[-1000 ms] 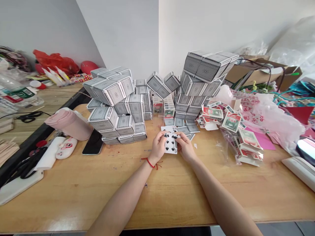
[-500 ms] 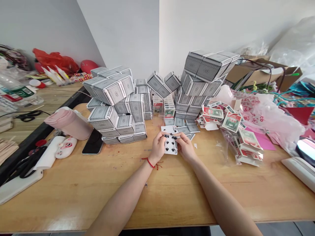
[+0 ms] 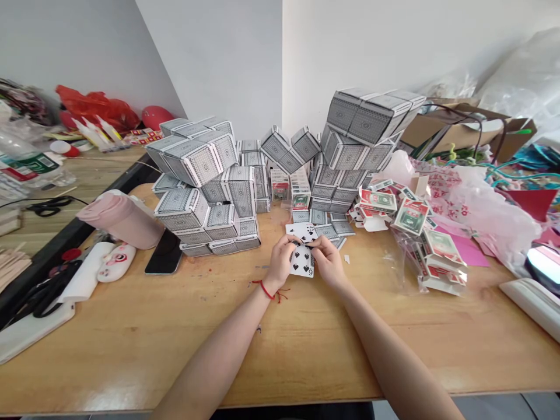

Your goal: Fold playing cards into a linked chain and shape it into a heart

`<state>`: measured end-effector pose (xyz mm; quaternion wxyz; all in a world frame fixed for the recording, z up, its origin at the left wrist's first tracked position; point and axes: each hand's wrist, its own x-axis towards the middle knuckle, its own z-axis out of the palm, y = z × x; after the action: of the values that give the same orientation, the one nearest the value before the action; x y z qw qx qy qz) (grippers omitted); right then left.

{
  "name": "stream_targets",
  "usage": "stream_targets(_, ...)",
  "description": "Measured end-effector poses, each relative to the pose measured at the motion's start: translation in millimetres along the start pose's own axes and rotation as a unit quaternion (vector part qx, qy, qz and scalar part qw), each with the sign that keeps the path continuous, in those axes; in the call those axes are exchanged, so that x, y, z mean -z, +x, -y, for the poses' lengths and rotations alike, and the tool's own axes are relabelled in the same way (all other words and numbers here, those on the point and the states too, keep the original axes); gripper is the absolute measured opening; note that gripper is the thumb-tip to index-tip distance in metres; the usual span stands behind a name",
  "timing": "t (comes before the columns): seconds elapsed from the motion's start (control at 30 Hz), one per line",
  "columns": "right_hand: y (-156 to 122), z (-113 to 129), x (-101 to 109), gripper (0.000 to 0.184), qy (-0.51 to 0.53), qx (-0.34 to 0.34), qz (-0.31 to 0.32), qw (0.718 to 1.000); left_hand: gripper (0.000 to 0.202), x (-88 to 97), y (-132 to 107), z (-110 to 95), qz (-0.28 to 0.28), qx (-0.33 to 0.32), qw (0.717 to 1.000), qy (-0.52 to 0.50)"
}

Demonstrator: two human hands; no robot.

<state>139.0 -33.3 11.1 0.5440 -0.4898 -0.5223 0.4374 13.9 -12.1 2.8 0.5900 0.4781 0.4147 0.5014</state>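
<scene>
Between my hands is a six of spades playing card [image 3: 301, 261], its face toward me. My left hand [image 3: 282, 258] pinches its left side with the thumb on the face. At the right side my right hand [image 3: 327, 258] grips the same card with thumb and fingertips. The card seems bent across its middle, though my fingers cover part of it. Just beyond, other cards show their backs on the table [image 3: 336, 224]. Grey patterned boxes folded from cards stand in a left stack [image 3: 205, 192] and a right stack [image 3: 350, 151].
Opened card packs [image 3: 411, 216] and clear plastic lie to the right, by a pink-printed bag [image 3: 481, 201]. Full card packs [image 3: 301, 201] stand between the stacks. Left are a phone [image 3: 164, 252], a pink bottle [image 3: 122, 219] and scissors [image 3: 56, 286].
My fingers have shifted slightly on the card, and its upper part looks more folded at the crease. The view has moved a little; the stacks stand as before.
</scene>
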Motion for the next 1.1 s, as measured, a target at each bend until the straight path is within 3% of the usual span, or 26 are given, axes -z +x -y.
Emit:
stream_targets(0.23,-2.5,-0.3,1.8,0.006,-0.043,0.030,-0.037,0.998,0.029,-4.5,-1.0,1.4,-0.034,-0.001,0.998,0.058)
stream_targets(0.37,-4.0,1.8,2.4,0.008,-0.044,0.026,-0.041,0.998,0.036,-3.3,-2.2,3.1,-0.020,-0.007,0.997,0.070)
stream_targets(0.73,-5.0,3.4,0.4,0.003,0.012,-0.002,-0.016,1.000,0.021,-2.4,-5.2,1.3,-0.002,-0.039,0.994,0.099)
stream_targets(0.87,-4.9,7.1,0.5,0.011,0.040,-0.026,0.007,0.999,0.020,-1.8,-6.5,-0.4,0.008,-0.057,0.992,0.112)
stream_targets(1.0,-1.6,5.1,-0.1,0.023,0.037,-0.077,-0.024,0.996,0.023,-1.0,-7.6,-1.3,0.015,-0.068,0.988,0.135)
stream_targets(1.1,1.6,2.1,0.8,0.031,0.026,-0.088,0.006,0.996,0.025,-1.3,-8.9,-2.7,0.020,-0.081,0.986,0.145)
